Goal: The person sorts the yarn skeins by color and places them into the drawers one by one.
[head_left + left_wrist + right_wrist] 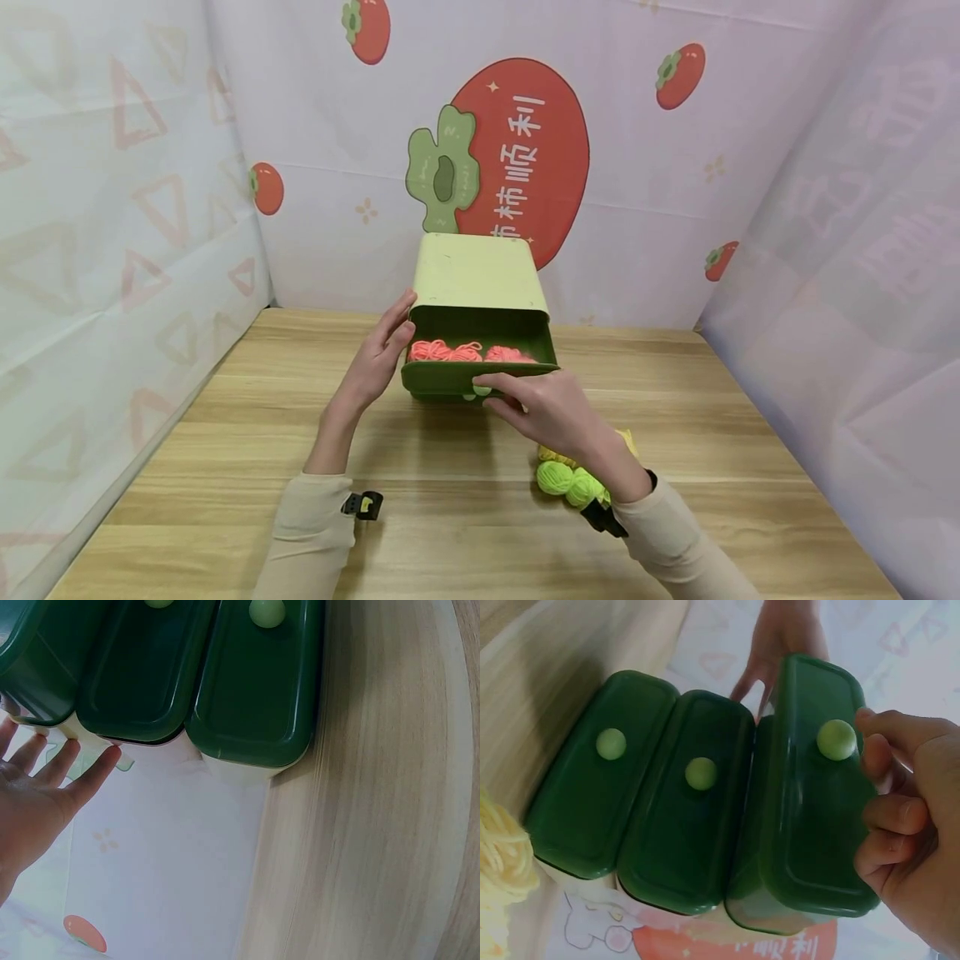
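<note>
A pale cream cabinet has three stacked green drawers with light green round knobs. Its top drawer is pulled part-way out, and coral-pink yarn bundles lie inside. My right hand is at that drawer's knob, index finger and thumb at its edge, the other fingers curled. Against the cabinet's left side, my left hand rests with fingers spread and fairly straight. The middle drawer and the bottom drawer are closed.
Yellow-green yarn balls and yellow yarn lie on the wooden table, partly hidden behind my right forearm. Printed cloth walls enclose the table at the back and on both sides.
</note>
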Action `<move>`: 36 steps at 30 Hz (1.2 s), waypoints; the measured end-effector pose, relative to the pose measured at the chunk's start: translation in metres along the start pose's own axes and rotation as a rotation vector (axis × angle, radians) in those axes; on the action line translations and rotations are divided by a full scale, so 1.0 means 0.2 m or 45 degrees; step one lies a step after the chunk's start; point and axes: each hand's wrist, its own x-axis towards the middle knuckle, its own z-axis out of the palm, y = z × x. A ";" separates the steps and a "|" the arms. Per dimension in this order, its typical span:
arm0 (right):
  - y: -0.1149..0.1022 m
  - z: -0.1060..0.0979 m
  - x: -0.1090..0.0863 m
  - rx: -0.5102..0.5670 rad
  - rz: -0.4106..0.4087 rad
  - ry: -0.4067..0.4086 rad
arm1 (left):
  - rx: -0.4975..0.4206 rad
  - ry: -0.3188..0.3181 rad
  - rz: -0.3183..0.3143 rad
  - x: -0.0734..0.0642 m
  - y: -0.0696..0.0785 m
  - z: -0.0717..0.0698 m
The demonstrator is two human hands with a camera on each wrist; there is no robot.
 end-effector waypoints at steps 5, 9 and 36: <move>0.01 0.03 0.00 -0.049 -0.011 0.016 | -0.008 -0.002 0.001 0.00 0.00 0.00; 0.02 0.04 0.00 -0.070 -0.018 0.040 | -0.022 -0.009 0.011 -0.01 0.00 0.00; 0.09 0.05 0.04 -0.040 0.004 0.110 | -0.057 -0.012 0.014 0.00 0.02 0.00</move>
